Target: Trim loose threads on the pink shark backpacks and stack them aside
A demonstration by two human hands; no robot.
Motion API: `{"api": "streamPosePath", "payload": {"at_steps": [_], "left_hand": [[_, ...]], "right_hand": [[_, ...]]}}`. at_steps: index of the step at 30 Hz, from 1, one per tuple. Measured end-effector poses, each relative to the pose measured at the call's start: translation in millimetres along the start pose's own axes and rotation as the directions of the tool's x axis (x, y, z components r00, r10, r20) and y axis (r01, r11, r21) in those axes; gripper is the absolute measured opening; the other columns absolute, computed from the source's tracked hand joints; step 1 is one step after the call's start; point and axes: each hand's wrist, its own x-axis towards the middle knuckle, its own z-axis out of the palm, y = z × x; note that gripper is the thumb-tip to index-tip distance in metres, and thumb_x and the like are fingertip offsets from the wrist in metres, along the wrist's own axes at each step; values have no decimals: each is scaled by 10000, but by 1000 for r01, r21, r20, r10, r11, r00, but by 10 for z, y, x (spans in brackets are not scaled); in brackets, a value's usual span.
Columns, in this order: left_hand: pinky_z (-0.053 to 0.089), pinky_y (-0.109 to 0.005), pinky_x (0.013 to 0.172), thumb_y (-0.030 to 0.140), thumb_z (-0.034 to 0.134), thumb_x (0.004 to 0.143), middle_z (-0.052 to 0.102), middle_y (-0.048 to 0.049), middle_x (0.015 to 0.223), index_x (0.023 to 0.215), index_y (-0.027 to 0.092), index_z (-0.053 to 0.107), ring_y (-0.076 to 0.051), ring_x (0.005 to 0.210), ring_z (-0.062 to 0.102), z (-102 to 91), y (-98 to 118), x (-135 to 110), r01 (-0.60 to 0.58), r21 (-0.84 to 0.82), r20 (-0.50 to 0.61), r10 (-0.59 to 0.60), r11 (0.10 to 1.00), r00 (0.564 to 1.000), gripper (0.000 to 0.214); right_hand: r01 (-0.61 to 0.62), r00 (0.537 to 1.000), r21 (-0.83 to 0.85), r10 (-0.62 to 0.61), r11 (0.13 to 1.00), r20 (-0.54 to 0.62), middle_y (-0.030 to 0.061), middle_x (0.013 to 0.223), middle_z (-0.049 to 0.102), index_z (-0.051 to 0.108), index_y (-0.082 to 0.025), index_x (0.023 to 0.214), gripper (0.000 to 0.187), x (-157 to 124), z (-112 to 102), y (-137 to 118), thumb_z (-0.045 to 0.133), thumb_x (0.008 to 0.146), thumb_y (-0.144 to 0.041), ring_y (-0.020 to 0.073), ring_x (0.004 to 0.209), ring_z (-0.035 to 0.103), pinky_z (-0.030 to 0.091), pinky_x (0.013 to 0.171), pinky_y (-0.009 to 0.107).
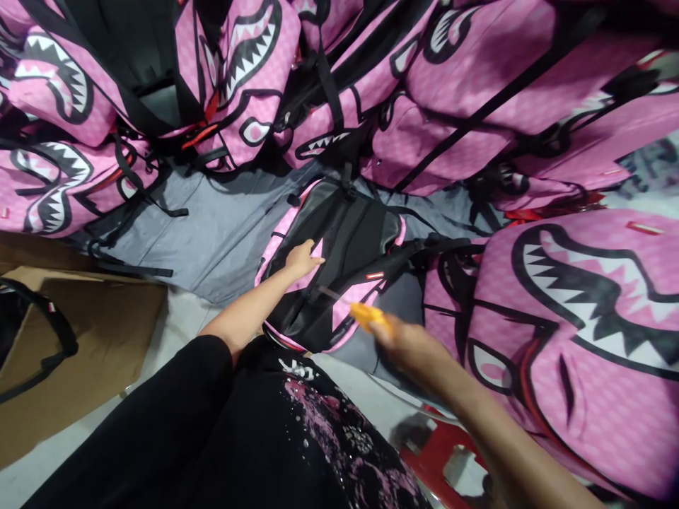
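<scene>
A black and pink backpack (347,219) lies in front of me with its black straps facing up. My left hand (303,260) is closed on a pink-and-black part of it, left of the middle; the fingertips are partly hidden. To the right, my right hand (390,332) grips a tool by its yellow-orange handle (367,315). A thin, blurred blade or shaft points left from the handle, over the lower part of the backpack. Its exact kind is unclear. Close to my right forearm sits a large pink backpack (594,304) with a shark-mouth print.
Many pink shark-mouth backpacks (249,56) are heaped along the far side. Grey sheeting (196,219) spreads under the work. An open cardboard box (100,332) stands at the left, with a black strap over its edge. A red plastic stool (445,459) is at lower right.
</scene>
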Motion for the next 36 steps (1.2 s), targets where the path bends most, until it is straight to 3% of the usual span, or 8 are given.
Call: {"api": "streamPosePath", "payload": {"at_steps": [5, 9, 15, 18, 21, 26, 30, 36], "left_hand": [[377, -234, 657, 203, 701, 760, 571, 40, 660, 748, 157, 630, -116, 632, 508, -6, -123, 205, -35, -4, 88, 35, 999, 995, 85], [384, -236, 659, 216, 687, 775, 586, 23, 673, 765, 165, 646, -131, 653, 532, -35, -123, 188, 9, 4, 38, -9, 1000, 999, 67], [355, -410, 1021, 206, 553, 873, 559, -162, 1296, 1305, 168, 537, -296, 1210, 486, -62, 49, -337, 25, 180, -368, 43, 983, 929, 434], [277, -448, 1111, 225, 538, 886, 398, -173, 1482, 1447, 172, 400, -319, 1351, 359, 152, 171, -930, -242, 308, -179, 305, 920, 935, 580], [262, -505, 1126, 323, 686, 810, 252, -171, 1584, 1472, 200, 371, -368, 1416, 264, 553, 231, -1437, -381, 325, 145, 353, 865, 924, 744], [230, -571, 1146, 171, 729, 740, 208, -203, 1600, 1449, 144, 399, -408, 1421, 258, 963, 173, -1575, -193, 274, 133, 162, 942, 978, 783], [389, -450, 1095, 222, 568, 881, 534, -150, 1409, 1287, 214, 564, -300, 1284, 509, 854, 120, -1486, -39, -182, 32, 45, 983, 998, 406], [568, -333, 632, 443, 542, 924, 700, -97, 847, 1036, 160, 557, -204, 696, 702, 631, 28, -1322, 504, -663, 309, -411, 554, 858, 305]], "right_hand": [[-254, 962, 114, 262, 961, -69, 172, 955, 713, 593, -148, 1175, 613, 254, -219, -189, 228, 984, -602, 298, 896, 691, 483, 685, 336], [-64, 988, 124, 45, 990, 146, 156, 979, 717, 635, -167, 1115, 628, 286, -308, -88, 253, 970, -643, 284, 901, 687, 474, 703, 321], [-300, 952, 37, 302, 953, -57, 205, 1054, 694, 588, -101, 1204, 596, 238, -282, 328, 235, 1006, -539, 304, 991, 664, 464, 742, 333], [-177, 982, 97, 169, 979, 86, 147, 1018, 713, 628, -164, 1148, 562, 73, -301, 390, 279, 989, -575, 279, 954, 672, 457, 754, 327], [-289, 957, 64, 290, 955, 3, 199, 1034, 695, 605, -109, 1181, 597, -164, -281, 468, 237, 1002, -543, 300, 970, 664, 440, 737, 335], [-279, 954, 236, 241, 931, 178, 88, 710, 686, 630, -149, 1057, 584, -534, -10, 775, 222, 991, -562, 229, 682, 666, 427, 632, 297], [-335, 942, 361, 323, 870, 95, 54, 621, 639, 596, -158, 994, 555, -819, 282, 886, 210, 979, -557, 205, 564, 625, 429, 570, 293], [-134, 946, 630, -92, 765, 312, 7, 575, 600, 553, -180, 908, 500, -797, 321, 764, 264, 966, -584, 158, 470, 563, 431, 505, 260]]}}
